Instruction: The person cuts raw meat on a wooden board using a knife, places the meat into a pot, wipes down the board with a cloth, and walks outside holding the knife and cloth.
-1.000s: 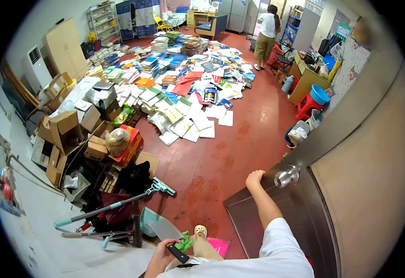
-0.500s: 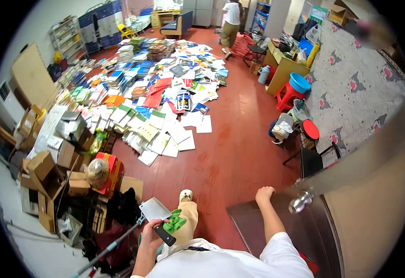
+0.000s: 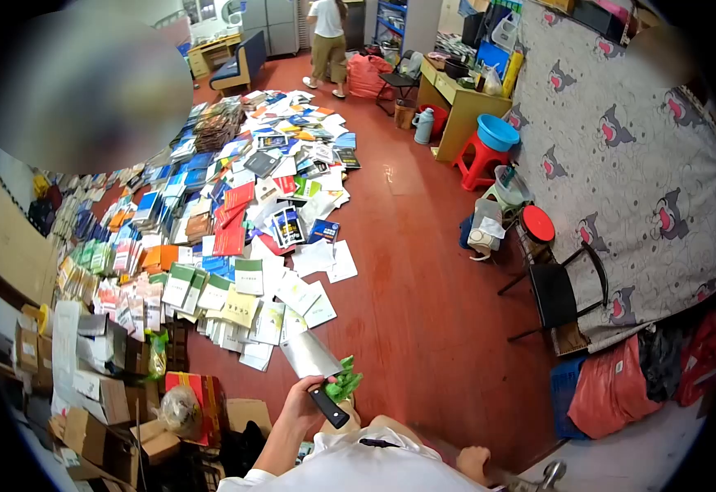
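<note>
My left hand [image 3: 299,406] is closed round the black handle of a cleaver [image 3: 309,357], with its broad metal blade pointing away from me. Green leafy vegetables [image 3: 345,380] hang beside the blade at the same hand; how they are held is hidden. Low at the right, my right hand [image 3: 474,462] has curled fingers at the door, on the opposite side from a round metal knob [image 3: 554,473]. What exactly its fingers grip is partly hidden.
Books and papers [image 3: 243,238] cover the floor ahead and left. Cardboard boxes [image 3: 100,394] crowd the near left. A black chair [image 3: 556,295], a red-topped stool [image 3: 538,223] and a blue basin [image 3: 497,132] line the right. A person [image 3: 327,45] stands far back.
My view has turned right and moved forward into the room. The door has swung back beside me with my right hand at it. The cleaver and greens stay at my left hand.
</note>
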{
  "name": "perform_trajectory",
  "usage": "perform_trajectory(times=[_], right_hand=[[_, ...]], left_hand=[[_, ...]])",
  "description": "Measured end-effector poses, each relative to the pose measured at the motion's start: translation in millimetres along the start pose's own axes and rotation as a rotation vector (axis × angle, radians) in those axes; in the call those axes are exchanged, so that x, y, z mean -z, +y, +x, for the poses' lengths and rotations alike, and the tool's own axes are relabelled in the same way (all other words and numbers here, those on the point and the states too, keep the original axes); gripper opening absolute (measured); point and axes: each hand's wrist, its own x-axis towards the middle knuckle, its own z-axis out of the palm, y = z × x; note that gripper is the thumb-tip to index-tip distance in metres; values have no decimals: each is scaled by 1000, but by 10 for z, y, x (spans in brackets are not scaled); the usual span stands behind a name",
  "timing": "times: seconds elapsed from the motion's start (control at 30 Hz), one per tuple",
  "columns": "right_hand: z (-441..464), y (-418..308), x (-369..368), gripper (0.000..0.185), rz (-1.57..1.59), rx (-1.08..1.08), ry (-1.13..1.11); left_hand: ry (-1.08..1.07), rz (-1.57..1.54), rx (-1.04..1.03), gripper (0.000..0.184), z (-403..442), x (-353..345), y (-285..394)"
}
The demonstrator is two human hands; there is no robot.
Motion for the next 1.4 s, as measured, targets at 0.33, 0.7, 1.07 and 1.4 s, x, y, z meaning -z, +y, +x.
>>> perform_trajectory(times=[0.33, 0.7, 1.07, 1.4], right_hand=[[319, 71, -178, 40, 723, -143, -304], [2516, 119, 3719, 32, 1262, 512, 532], [1728, -418, 7393, 56, 1428, 1453, 370], [2974, -285, 9714, 26, 1865, 1097, 419]], left_hand=[[-38, 44, 99, 24, 1337, -859, 654], [-131, 79, 102, 30, 3054, -2581, 1092], [-162, -18, 24, 30, 4898, -3966, 1609], [-380, -18, 173, 33, 6959, -5338, 2951]])
